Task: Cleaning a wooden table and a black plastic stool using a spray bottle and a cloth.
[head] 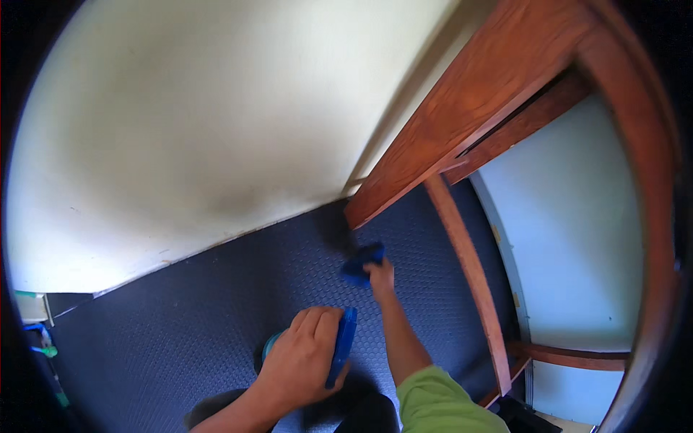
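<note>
My left hand (306,352) is closed around a long blue plastic object (342,346), perhaps the head of a spray bottle; the fingers hide much of it. Just behind that hand, a teal rounded thing (270,345) shows in part, and I cannot tell whether it belongs to the blue object. Farther out, my right hand (382,276) grips a dark blue cloth (360,266), slightly blurred, above the floor. The cloth is near the lower end of a broad reddish-brown wooden board (433,130), with no clear contact between them.
A black studded rubber floor (216,292) spreads below, meeting a cream wall (189,135). To the right, a thin wooden rail (471,270) and a wooden frame (639,135) stand before a pale blue panel (574,233). Green and blue items (46,346) sit at the far left.
</note>
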Demonstrator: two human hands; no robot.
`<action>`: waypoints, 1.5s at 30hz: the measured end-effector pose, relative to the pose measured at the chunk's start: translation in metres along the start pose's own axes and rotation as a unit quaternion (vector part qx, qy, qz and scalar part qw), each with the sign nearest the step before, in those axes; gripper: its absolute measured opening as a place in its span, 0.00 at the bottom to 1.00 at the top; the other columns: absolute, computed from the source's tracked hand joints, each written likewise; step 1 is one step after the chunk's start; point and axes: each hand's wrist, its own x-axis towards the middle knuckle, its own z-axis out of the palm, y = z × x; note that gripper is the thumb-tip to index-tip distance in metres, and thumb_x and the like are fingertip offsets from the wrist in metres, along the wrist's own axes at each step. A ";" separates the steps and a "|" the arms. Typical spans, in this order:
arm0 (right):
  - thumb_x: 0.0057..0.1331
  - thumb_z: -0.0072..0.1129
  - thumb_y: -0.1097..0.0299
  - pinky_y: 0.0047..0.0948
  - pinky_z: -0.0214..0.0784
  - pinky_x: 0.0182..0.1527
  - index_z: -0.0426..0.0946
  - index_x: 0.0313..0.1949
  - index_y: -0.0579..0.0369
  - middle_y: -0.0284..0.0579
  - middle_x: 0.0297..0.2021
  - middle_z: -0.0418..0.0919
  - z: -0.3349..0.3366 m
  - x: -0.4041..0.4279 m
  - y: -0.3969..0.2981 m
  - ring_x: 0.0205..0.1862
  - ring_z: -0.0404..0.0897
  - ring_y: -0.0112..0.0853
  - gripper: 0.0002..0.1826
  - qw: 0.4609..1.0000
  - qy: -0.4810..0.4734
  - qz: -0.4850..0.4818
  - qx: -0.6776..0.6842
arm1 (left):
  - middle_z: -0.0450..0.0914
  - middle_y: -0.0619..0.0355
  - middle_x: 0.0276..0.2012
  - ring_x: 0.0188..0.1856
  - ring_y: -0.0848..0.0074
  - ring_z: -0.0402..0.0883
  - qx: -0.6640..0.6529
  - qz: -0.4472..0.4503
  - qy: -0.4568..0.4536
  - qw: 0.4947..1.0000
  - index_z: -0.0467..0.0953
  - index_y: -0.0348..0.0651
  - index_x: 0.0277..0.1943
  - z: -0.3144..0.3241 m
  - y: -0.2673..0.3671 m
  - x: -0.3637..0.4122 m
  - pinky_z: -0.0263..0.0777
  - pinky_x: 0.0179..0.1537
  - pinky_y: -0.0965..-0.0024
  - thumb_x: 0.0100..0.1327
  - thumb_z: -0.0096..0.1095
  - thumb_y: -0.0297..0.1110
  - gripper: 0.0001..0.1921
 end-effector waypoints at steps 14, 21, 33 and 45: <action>0.59 0.58 0.68 0.34 0.66 0.58 0.73 0.51 0.69 0.49 0.46 0.79 -0.114 -0.399 -0.127 0.49 0.78 0.38 0.22 0.883 -0.112 0.138 0.434 | 0.77 0.43 0.46 0.47 0.55 0.79 -0.164 0.064 -0.003 0.984 0.68 0.34 0.58 -0.009 0.058 -0.113 0.72 0.48 0.60 0.54 0.65 0.32 0.28; 0.58 0.64 0.66 0.32 0.71 0.50 0.76 0.50 0.63 0.43 0.41 0.80 -0.180 -0.582 -0.325 0.46 0.78 0.33 0.22 0.938 -0.141 0.117 0.295 | 0.59 0.36 0.66 0.65 0.51 0.66 -0.225 0.083 -0.167 0.956 0.75 0.36 0.54 -0.124 0.229 -0.242 0.66 0.60 0.59 0.49 0.72 0.36 0.28; 0.49 0.58 0.81 0.29 0.68 0.56 0.74 0.55 0.63 0.44 0.48 0.81 -0.331 -0.819 -0.357 0.49 0.78 0.31 0.29 0.894 -0.119 -0.171 0.397 | 0.68 0.48 0.55 0.58 0.65 0.70 -0.260 0.213 -0.442 0.831 0.79 0.35 0.50 -0.149 0.471 -0.266 0.62 0.59 0.68 0.47 0.68 0.33 0.24; 0.63 0.60 0.69 0.31 0.70 0.52 0.74 0.52 0.57 0.41 0.41 0.80 -0.202 -0.889 -0.266 0.45 0.77 0.27 0.18 0.743 0.547 -0.024 0.386 | 0.71 0.53 0.50 0.55 0.70 0.71 -0.148 0.287 -0.700 0.638 0.80 0.35 0.49 -0.133 0.504 -0.284 0.62 0.57 0.70 0.47 0.68 0.35 0.24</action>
